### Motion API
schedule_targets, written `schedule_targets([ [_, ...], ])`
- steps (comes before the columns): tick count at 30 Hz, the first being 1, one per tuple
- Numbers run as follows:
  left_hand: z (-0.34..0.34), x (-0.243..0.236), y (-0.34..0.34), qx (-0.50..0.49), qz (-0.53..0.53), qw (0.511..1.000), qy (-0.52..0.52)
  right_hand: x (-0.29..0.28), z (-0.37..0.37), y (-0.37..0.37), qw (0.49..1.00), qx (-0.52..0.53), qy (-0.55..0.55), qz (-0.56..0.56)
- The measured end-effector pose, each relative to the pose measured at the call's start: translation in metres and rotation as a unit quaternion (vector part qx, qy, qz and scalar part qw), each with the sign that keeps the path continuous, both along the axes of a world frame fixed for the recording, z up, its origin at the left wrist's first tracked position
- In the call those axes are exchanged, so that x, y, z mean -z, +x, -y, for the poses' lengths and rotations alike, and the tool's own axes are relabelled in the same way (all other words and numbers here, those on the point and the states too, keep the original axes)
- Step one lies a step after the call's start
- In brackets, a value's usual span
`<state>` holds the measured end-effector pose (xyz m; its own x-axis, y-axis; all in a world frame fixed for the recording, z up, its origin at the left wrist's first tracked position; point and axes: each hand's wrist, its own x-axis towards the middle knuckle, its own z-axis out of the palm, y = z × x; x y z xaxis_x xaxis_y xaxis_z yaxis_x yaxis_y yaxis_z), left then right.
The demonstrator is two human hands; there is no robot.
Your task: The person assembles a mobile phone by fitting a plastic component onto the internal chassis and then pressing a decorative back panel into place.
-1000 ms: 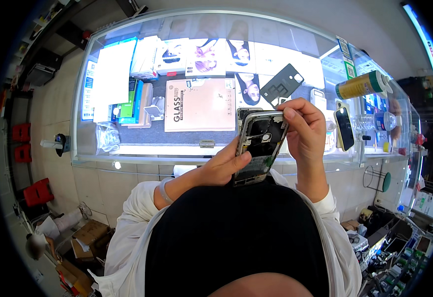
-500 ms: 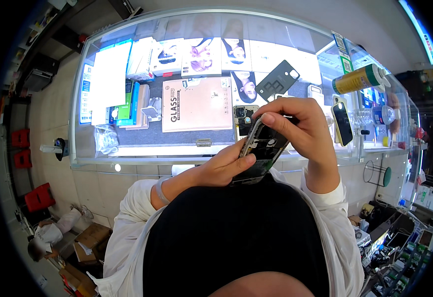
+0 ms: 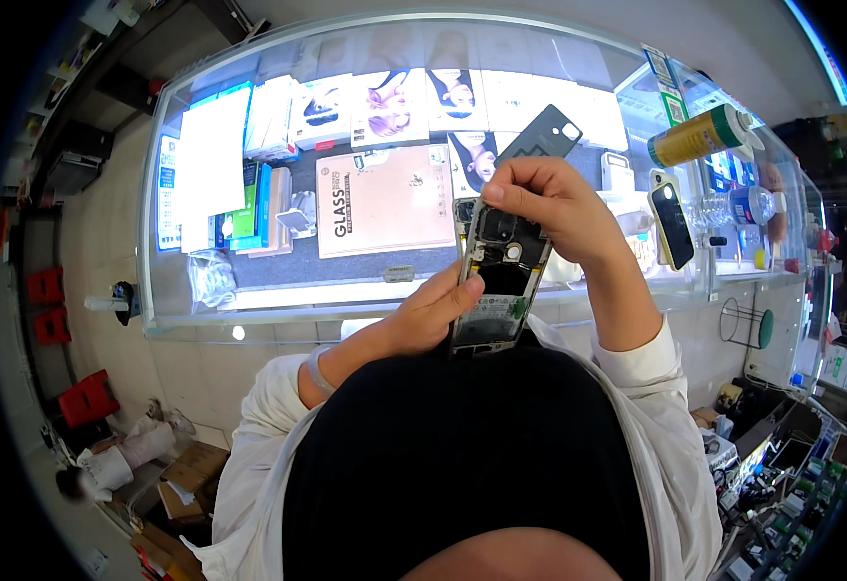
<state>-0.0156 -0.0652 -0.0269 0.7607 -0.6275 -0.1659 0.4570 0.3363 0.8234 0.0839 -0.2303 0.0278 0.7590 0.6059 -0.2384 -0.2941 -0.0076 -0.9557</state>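
Note:
An opened smartphone (image 3: 503, 281) without its back panel is held upright in front of my chest, its camera part, dark inner sheet and battery showing. My left hand (image 3: 435, 310) is closed round its left edge, thumb resting on the inside. At the phone's top end, my right hand (image 3: 551, 205) pinches with thumb and fingers; whether a small part is between the fingertips is hidden. Just beyond that hand, a dark grey phone back cover (image 3: 547, 132) lies on the glass counter, its lower part covered by the hand. Another opened phone (image 3: 462, 209) is mostly hidden behind the held one.
The glass display counter (image 3: 288, 312) holds a pink box (image 3: 385, 201) and several white boxes. To the right are a phone with a pale rim (image 3: 672, 221), a yellow bottle with a green band (image 3: 692, 139) and a clear plastic bottle (image 3: 748, 205). A person (image 3: 119, 460) is at the lower left.
The phone has turned so its open inside faces me more fully. My right hand has moved up and slightly left along it to the top end, covering more of the grey cover.

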Motion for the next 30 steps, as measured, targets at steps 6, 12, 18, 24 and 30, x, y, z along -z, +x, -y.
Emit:
schedule_targets([
  [6, 0.004, 0.000, 0.003, -0.058, -0.150, 0.977, -0.137, 0.000, 0.007, 0.002, 0.998, 0.039, -0.003, 0.047],
  [12, 0.007, -0.006, 0.009, -0.102, -0.176, 0.954, -0.221, 0.006, 0.014, -0.020, 0.990, 0.086, -0.041, 0.104],
  [18, 0.004, -0.011, 0.020, -0.148, -0.151, 0.954, -0.210, 0.008, 0.008, -0.053, 0.929, 0.051, -0.185, 0.317],
  [24, 0.009, -0.006, 0.018, -0.218, -0.129, 0.951, -0.180, 0.020, -0.010, -0.068, 0.922, 0.044, -0.238, 0.304],
  [30, 0.001, 0.006, 0.017, -0.197, -0.110, 0.961, -0.160, 0.007, -0.008, -0.060, 0.964, 0.004, -0.191, 0.185],
])
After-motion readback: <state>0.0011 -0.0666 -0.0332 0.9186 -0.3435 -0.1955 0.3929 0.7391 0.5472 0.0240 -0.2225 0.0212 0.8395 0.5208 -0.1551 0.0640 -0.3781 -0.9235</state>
